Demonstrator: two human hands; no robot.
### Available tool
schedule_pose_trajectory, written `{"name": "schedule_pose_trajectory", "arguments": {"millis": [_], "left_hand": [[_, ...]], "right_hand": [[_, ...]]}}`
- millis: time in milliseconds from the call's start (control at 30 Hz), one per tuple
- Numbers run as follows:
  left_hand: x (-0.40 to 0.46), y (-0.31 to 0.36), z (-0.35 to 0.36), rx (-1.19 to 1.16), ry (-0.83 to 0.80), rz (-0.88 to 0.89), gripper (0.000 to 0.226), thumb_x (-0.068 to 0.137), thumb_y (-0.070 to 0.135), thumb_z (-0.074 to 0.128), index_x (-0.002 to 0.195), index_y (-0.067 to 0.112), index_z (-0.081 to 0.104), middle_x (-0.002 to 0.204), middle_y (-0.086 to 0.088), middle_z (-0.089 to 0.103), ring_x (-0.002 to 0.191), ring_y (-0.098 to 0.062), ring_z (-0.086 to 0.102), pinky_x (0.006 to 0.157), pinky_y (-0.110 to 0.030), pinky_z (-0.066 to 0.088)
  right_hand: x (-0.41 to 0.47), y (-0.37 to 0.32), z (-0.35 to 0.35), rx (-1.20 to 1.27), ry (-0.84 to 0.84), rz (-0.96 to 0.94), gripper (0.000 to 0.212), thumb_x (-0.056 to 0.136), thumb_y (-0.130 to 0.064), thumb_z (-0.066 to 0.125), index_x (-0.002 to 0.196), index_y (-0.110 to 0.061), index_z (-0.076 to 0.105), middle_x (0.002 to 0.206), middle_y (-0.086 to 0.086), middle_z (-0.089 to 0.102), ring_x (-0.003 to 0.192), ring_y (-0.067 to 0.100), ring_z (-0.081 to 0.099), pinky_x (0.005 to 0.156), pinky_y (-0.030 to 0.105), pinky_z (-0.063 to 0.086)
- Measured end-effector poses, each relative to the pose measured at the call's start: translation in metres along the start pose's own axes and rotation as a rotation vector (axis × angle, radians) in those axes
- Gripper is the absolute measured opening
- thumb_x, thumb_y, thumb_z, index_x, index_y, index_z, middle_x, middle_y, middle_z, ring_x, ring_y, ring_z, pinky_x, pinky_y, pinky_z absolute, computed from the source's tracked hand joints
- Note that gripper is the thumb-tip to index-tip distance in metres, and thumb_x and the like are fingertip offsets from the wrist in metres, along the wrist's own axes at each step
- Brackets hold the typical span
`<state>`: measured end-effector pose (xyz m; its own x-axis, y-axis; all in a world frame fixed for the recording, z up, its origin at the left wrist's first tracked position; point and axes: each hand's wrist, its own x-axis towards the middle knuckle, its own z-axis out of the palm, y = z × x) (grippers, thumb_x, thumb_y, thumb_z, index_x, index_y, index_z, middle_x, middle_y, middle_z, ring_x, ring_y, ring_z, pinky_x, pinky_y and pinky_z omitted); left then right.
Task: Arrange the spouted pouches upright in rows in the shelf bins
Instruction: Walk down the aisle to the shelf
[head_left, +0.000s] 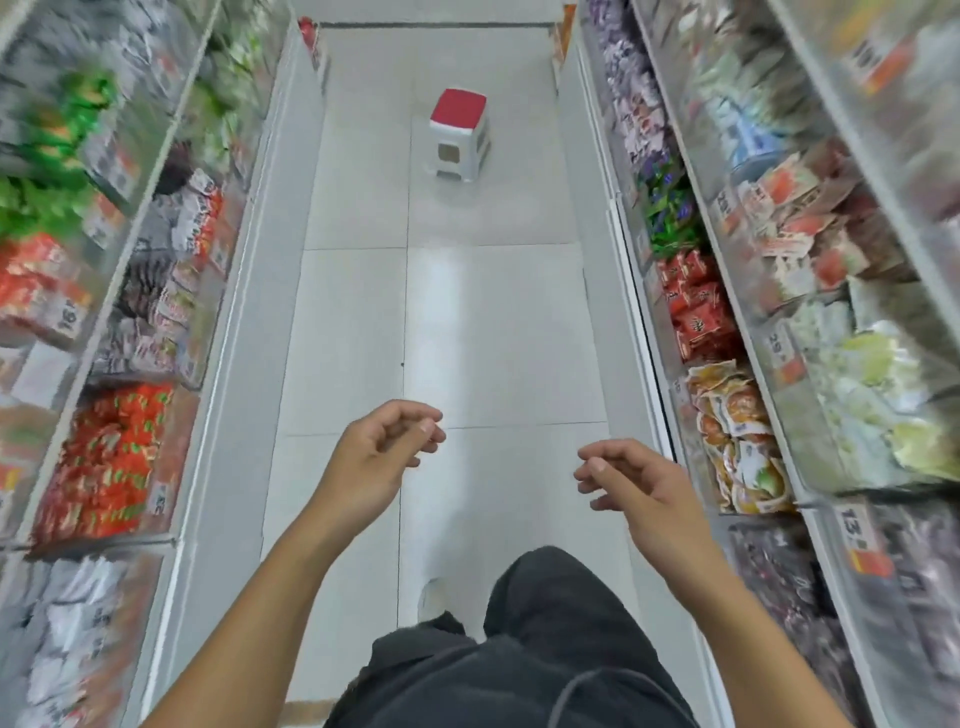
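Observation:
I look down a shop aisle with both hands held out over the white floor. My left hand (382, 452) hangs with loosely curled fingers and holds nothing. My right hand (636, 483) is the same, empty and relaxed. Shelf bins (696, 364) line both sides, filled with packets. Orange and white packets (737, 441) lie jumbled in a bin close to my right hand. Red packets (104, 462) fill a bin at the left. The picture is blurred at the sides, so I cannot make out spouts on any pouch.
A white plastic stool with a red seat (460, 135) stands in the aisle ahead. Tiled floor (467, 322) runs between the two shelf units. My dark trousers and a shoe (431, 597) show at the bottom.

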<state>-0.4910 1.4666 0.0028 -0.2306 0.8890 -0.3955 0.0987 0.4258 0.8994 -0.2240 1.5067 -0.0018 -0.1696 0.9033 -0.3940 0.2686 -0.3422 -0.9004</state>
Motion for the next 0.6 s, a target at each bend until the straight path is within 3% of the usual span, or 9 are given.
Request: {"name": "schedule_pose_trajectory", "arguments": {"millis": [133,233,600], "left_hand": [[0.145,0.061,0.03,0.044,-0.126,0.007,0.015,0.099,0.016,0.055,0.103,0.018,0.069,0.093,-0.001,0.074,0.091,-0.015,0.068,0.082,-0.03,0.052],[0.25,0.094,0.053,0.07,-0.161,-0.001,0.015,0.099,0.015,0.055,0.103,0.018,0.069,0.093,0.0,0.074,0.09,-0.014,0.069,0.083,-0.033,0.053],[0.522,0.224,0.001,-0.047,0.108,-0.061,0.015,0.099,0.015,0.055,0.103,0.019,0.07,0.094,0.0,0.074,0.092,-0.013,0.069,0.08,-0.026,0.052]], "right_hand": [[0.118,-0.026,-0.036,0.038,0.153,0.03,0.013,0.096,-0.013,0.059,0.1,-0.018,0.071,0.087,-0.001,0.075,0.083,0.015,0.072,0.071,0.028,0.059],[0.223,-0.048,-0.055,0.053,0.166,0.032,0.013,0.096,-0.013,0.059,0.099,-0.019,0.071,0.087,-0.002,0.075,0.083,0.013,0.071,0.071,0.026,0.059],[0.593,-0.248,-0.038,-0.012,-0.169,-0.065,0.013,0.096,-0.01,0.06,0.096,-0.016,0.072,0.084,0.003,0.074,0.08,0.015,0.07,0.07,0.026,0.055]]}}
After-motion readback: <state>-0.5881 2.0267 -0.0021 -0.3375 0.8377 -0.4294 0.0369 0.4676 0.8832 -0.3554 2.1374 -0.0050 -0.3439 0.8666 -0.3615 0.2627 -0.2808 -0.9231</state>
